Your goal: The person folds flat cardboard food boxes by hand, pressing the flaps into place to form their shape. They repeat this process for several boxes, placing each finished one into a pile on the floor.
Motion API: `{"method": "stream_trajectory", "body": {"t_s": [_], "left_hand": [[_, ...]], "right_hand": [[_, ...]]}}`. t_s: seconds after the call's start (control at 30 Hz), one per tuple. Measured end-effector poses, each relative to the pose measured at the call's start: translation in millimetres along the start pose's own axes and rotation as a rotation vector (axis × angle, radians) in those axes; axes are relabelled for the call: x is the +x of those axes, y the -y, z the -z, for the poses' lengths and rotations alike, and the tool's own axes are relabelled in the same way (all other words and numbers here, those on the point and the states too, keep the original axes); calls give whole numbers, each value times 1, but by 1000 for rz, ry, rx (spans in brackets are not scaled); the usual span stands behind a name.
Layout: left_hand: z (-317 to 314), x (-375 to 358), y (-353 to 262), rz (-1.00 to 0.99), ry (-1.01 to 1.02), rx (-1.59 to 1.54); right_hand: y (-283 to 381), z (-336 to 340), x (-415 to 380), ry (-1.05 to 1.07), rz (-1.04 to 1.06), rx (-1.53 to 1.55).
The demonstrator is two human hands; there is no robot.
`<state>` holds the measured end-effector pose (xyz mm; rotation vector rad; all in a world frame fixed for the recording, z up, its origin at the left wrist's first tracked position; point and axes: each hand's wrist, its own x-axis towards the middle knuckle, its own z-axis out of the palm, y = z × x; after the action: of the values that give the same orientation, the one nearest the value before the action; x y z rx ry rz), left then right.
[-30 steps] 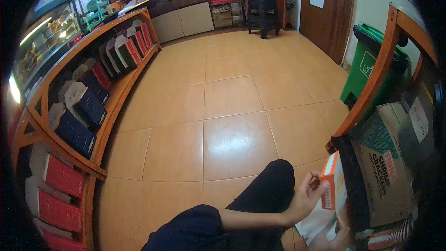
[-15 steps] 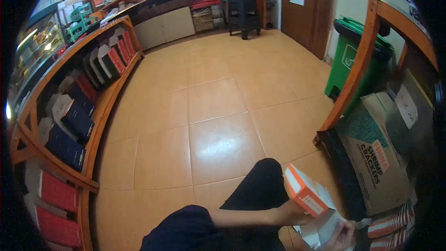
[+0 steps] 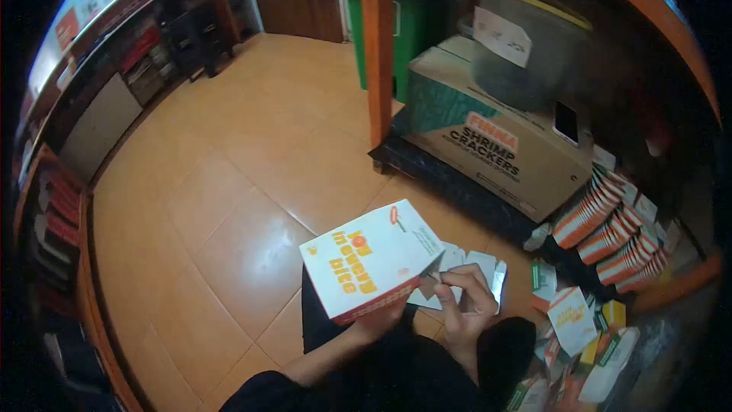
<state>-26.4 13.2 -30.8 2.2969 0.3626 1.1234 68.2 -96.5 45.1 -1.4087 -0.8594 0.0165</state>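
A white and orange box (image 3: 374,259) with "joy in every bite" printed in yellow is tilted above my lap. My left hand (image 3: 375,322) supports it from below, fingers wrapped on its orange-red side. At the box's right end, my right hand (image 3: 465,297) pinches a flap, thumb and index finger together. Beyond and below that hand, an unfolded white carton piece (image 3: 488,265) lies near the floor.
A Finna shrimp crackers carton (image 3: 488,145) with a phone (image 3: 566,122) on it sits on a low shelf behind an orange post (image 3: 377,53). Stacked striped cartons (image 3: 610,229) and loose small boxes (image 3: 572,320) are at the right. A green bin (image 3: 419,23) stands behind.
The view has turned right, bringing the stacked cartons and loose boxes into sight. The box in my left hand has swung round, its printed face now up, and my right hand is at its end.
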Motion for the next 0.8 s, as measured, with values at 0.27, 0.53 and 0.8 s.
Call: {"method": "stream_trajectory", "body": {"t_s": [0.27,0.53,0.8], "left_hand": [[0,11,-36,407,-250,-730],[18,21,-43,134,384,-509],[1,20,8,128,663,-333]], "right_hand": [[11,-15,-6,122,179,-483],[-20,-2,-11,259,-184,-341],[-12,22,-7,56,-499,167]]}}
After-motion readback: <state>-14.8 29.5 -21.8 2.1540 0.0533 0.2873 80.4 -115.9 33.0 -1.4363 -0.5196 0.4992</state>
